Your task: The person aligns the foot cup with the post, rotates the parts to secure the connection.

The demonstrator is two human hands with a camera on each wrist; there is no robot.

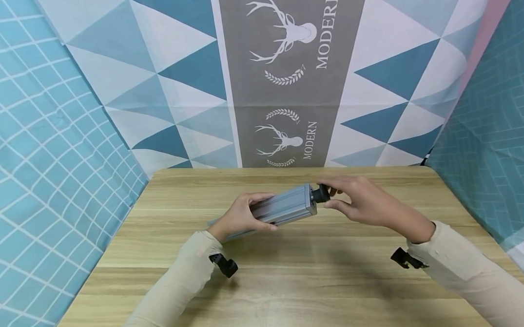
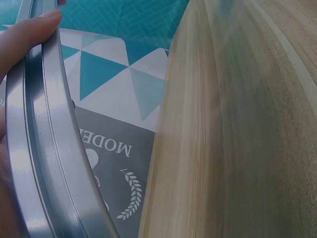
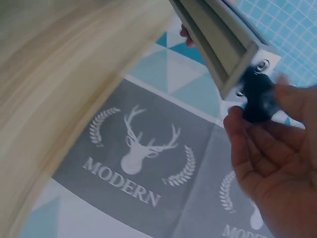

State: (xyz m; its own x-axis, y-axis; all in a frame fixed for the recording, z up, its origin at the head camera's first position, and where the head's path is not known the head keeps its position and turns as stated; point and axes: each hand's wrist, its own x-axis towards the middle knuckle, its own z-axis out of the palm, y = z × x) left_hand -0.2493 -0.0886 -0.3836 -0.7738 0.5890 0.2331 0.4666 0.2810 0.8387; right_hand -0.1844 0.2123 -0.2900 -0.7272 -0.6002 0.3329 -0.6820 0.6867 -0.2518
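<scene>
A long silver metal extrusion [image 1: 285, 204] with grooved sides is held up over the table, slanting from lower left to upper right. My left hand [image 1: 246, 215] grips it around the middle, thumb on the near side and fingers on the far side. In the left wrist view, the grooved side of the metal extrusion [image 2: 54, 134] runs past the thumb. A square end plate [image 3: 247, 74] with round screw heads closes its right end. From that plate juts a black knob [image 1: 321, 193]. My right hand [image 1: 362, 200] pinches this knob between thumb and fingers; the knob looks blurred in the right wrist view.
A wooden table [image 1: 285, 289] lies below both hands. Behind it hangs a patterned cloth [image 1: 285, 89] with deer heads and triangles. Blue gridded cloth [image 1: 46, 143] borders the left side, and teal cloth [image 1: 498, 138] the right. Black wrist mounts [image 1: 224, 265] sit on both sleeves.
</scene>
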